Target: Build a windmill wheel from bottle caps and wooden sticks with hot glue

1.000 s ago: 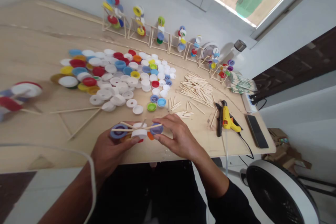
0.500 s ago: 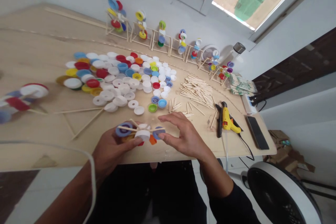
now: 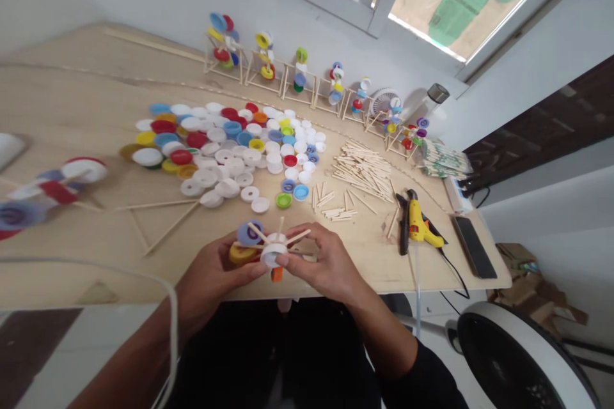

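Between my hands, just over the table's front edge, is a small wheel of bottle caps and wooden sticks. Its white cap hub (image 3: 272,254) has several sticks fanning out. A blue cap (image 3: 250,234) sits on a stick at the upper left, a yellow cap (image 3: 242,254) is below it, and an orange cap (image 3: 277,274) shows under the hub. My left hand (image 3: 211,271) grips the wheel from the left, its thumb near the hub. My right hand (image 3: 330,265) closes on it from the right, thumb against the hub. Some fingertips are hidden behind the wheel.
Loose bottle caps (image 3: 225,153) lie in a heap beyond my hands, with a pile of sticks (image 3: 362,166) to their right. A yellow glue gun (image 3: 418,223) and a phone (image 3: 474,246) lie at the right. Several framed cap wheels (image 3: 300,70) line the wall. Another cap wheel (image 3: 57,192) lies left.
My right hand has gone from apart fingers by a blue cap to gripping the hub. The wheel has turned in my hands, and the view has shifted slightly.
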Motion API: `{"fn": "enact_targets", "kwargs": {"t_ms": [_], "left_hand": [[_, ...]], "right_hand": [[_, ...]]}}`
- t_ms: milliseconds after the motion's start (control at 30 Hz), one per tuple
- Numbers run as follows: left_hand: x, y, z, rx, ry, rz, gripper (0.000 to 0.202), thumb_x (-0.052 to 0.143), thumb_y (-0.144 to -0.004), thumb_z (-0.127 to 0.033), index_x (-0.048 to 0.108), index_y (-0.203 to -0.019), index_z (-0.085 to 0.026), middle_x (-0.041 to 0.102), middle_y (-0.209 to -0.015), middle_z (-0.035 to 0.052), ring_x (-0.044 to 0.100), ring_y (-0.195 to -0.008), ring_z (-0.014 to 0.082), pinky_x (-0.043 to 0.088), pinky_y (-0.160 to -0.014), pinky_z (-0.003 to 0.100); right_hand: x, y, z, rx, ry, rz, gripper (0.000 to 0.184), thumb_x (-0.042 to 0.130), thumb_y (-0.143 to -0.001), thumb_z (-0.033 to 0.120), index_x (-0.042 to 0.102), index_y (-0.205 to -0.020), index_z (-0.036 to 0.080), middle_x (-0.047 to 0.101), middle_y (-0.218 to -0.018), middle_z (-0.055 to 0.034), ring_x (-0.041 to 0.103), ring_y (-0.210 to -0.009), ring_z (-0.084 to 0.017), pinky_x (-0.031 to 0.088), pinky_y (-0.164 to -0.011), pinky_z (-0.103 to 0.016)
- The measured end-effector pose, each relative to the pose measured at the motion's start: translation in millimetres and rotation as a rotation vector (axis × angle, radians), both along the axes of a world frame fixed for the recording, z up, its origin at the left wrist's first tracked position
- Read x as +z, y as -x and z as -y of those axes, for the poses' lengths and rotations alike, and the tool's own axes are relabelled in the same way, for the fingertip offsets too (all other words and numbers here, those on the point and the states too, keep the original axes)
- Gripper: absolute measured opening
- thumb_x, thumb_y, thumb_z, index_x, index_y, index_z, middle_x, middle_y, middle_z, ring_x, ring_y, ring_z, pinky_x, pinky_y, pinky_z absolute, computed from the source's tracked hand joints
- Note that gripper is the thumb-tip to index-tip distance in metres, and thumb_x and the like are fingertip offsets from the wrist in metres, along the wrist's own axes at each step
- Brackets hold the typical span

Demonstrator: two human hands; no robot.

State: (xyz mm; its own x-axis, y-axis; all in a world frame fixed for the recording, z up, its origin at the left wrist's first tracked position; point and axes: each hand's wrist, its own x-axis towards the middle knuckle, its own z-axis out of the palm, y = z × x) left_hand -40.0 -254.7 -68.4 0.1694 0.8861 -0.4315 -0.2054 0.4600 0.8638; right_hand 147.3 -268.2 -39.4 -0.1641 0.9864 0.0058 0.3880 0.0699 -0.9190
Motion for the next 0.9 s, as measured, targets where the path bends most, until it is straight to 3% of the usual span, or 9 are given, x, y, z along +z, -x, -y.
{"fn": "enact_targets", "kwargs": {"t_ms": [167, 333, 400, 500, 633, 733, 900], "left_hand": [[-1.1, 4.4, -2.5, -0.054, 0.027, 0.005, 0.049, 0.096, -0.034, -0.034, 0.075, -0.078, -0.024, 0.078, -0.071, 0.0056, 0.075, -0.079, 0.0338, 0.060, -0.073, 0.040], [0.3, 5.2, -0.5, 0.084, 0.013, -0.034, 0.049, 0.096, -0.036, -0.037, 0.076, -0.078, -0.022, 0.077, -0.069, 0.0044, 0.074, -0.072, 0.0305, 0.059, -0.067, 0.037], [-0.5, 6.7, 0.8, 0.152, 0.017, -0.037, 0.046, 0.095, -0.038, -0.037, 0.075, -0.077, -0.023, 0.078, -0.071, 0.0042, 0.073, -0.070, 0.0291, 0.059, -0.068, 0.037], [-5.4, 12.0, 0.4, 0.153, 0.044, -0.018, 0.045, 0.095, -0.039, -0.035, 0.076, -0.078, -0.024, 0.079, -0.075, 0.0055, 0.074, -0.074, 0.0307, 0.060, -0.071, 0.040], [-11.1, 17.8, 0.3, 0.170, 0.061, 0.016, 0.044, 0.095, -0.041, -0.032, 0.077, -0.080, -0.025, 0.079, -0.081, 0.0064, 0.074, -0.079, 0.0307, 0.060, -0.074, 0.040], [-8.4, 16.7, 2.7, 0.236, 0.077, 0.045, 0.043, 0.095, -0.042, -0.032, 0.077, -0.081, -0.026, 0.079, -0.078, 0.0042, 0.074, -0.077, 0.0275, 0.059, -0.074, 0.036], [2.2, 10.1, 4.0, 0.314, 0.098, 0.070, 0.050, 0.097, -0.033, -0.028, 0.076, -0.078, -0.021, 0.077, -0.072, 0.0011, 0.073, -0.074, 0.0232, 0.059, -0.078, 0.031]], "right_hand": [[-6.6, 8.7, 2.4, -0.035, 0.056, -0.042, 0.023, 0.080, -0.080, 0.040, 0.071, -0.092, 0.022, 0.076, -0.101, -0.0054, 0.072, -0.096, -0.020, 0.056, -0.088, -0.035], [-0.3, -4.8, -8.7, 0.078, -0.049, -0.015, 0.023, 0.075, -0.087, 0.038, 0.071, -0.103, 0.023, 0.075, -0.108, -0.0053, 0.069, -0.102, -0.021, 0.053, -0.094, -0.039], [2.2, -12.2, -18.6, 0.049, -0.130, 0.100, 0.021, 0.070, -0.091, 0.037, 0.070, -0.107, 0.024, 0.074, -0.107, -0.0052, 0.068, -0.104, -0.022, 0.051, -0.097, -0.042], [-0.5, -14.1, -37.1, -0.023, -0.262, 0.443, 0.020, 0.067, -0.092, 0.034, 0.070, -0.109, 0.024, 0.071, -0.114, -0.0094, 0.061, -0.112, -0.028, 0.045, -0.101, -0.050], [-14.0, -2.4, -62.3, 0.081, -0.408, 0.828, 0.023, 0.068, -0.091, 0.026, 0.070, -0.113, 0.022, 0.058, -0.139, -0.0149, 0.043, -0.133, -0.037, 0.038, -0.107, -0.056], [-23.6, 4.8, -78.5, 0.162, -0.478, 0.938, 0.018, 0.063, -0.094, 0.021, 0.070, -0.110, 0.023, 0.053, -0.144, -0.0145, 0.037, -0.140, -0.037, 0.033, -0.111, -0.058], [-27.3, 7.0, -90.7, 0.217, -0.535, 1.029, 0.013, 0.057, -0.098, 0.017, 0.069, -0.101, 0.020, 0.053, -0.145, -0.0157, 0.037, -0.140, -0.033, 0.029, -0.115, -0.057]]}}
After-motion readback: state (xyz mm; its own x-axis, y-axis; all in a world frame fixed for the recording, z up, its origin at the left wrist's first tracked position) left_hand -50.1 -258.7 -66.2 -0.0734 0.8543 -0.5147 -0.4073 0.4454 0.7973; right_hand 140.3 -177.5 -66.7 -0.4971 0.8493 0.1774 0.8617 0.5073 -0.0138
